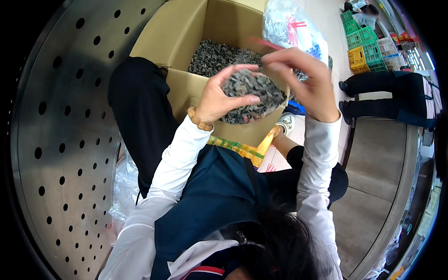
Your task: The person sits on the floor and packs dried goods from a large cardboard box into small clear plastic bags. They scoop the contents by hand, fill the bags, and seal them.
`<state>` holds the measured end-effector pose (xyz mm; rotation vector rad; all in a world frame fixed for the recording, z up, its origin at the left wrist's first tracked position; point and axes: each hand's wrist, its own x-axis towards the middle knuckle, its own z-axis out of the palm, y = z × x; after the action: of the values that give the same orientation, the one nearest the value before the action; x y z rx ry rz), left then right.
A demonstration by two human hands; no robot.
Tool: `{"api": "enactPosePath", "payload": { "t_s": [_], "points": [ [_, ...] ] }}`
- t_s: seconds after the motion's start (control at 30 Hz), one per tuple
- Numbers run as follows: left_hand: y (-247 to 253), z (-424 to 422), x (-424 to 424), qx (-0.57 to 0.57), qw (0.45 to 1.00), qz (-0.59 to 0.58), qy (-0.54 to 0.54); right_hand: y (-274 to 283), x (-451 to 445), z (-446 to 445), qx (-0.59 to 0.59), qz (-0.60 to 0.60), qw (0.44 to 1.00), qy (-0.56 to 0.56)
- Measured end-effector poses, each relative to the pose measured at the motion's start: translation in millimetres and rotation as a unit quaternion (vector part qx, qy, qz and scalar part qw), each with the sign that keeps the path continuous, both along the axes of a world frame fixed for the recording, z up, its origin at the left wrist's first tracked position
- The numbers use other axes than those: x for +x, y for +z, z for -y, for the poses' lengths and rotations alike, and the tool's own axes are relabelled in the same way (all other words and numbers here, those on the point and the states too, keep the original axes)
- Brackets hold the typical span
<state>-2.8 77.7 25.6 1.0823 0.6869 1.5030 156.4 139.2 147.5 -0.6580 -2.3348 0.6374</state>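
My left hand (218, 94) is wrapped around a clear plastic bag (250, 96) filled with dark, curled dried pieces that look like wood ear fungus. The bag is tilted above the near flap of an open cardboard box (227, 21). More of the same dried fungus (217, 57) lies loose inside the box. My right hand (301, 77) is blurred, its bent fingers close to the bag's upper end. A red strip (267, 43) shows beside these fingers; whether they pinch it or the bag's neck is unclear.
A large clear plastic bag (290, 26) with red strips on it lies at the box's right. A perforated metal panel (70, 129) stands on the left. Stacked plastic crates (364, 42) and another person's legs (378, 92) are at the right, beyond a wooden platform (378, 157).
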Motion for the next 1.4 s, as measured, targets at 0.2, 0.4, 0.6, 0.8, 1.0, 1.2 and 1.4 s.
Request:
{"api": "enactPosePath", "payload": {
  "t_s": [0.2,0.4,0.6,0.8,1.0,1.2,1.4],
  "points": [
    [12.3,3.6,-6.5,-0.041,0.994,0.095,0.019,-53.9,36.6,14.3,-0.154,-0.197,0.956,-0.154],
    [9.2,4.3,-2.2,-0.050,0.996,0.079,-0.004,-101.9,10.6,38.8,-0.281,-0.359,0.879,-0.139],
    [10.5,6.1,-1.0,-0.044,0.998,0.016,-0.037,-98.7,18.6,37.6,-0.289,-0.407,0.860,-0.103],
    [10.3,5.1,2.2,-0.061,0.997,0.020,-0.048,-100.8,19.3,37.5,-0.224,-0.390,0.886,-0.116],
    [12.4,3.7,12.5,-0.020,0.994,0.070,-0.080,-95.6,13.8,41.0,-0.286,-0.536,0.784,-0.129],
    [2.7,3.3,8.8,-0.012,0.998,-0.042,-0.052,-102.1,10.1,37.4,-0.314,-0.564,0.751,-0.139],
    [4.0,4.9,10.9,-0.050,0.995,-0.064,-0.054,-74.0,18.4,47.1,0.089,-0.346,0.881,-0.311]
  ]
}}
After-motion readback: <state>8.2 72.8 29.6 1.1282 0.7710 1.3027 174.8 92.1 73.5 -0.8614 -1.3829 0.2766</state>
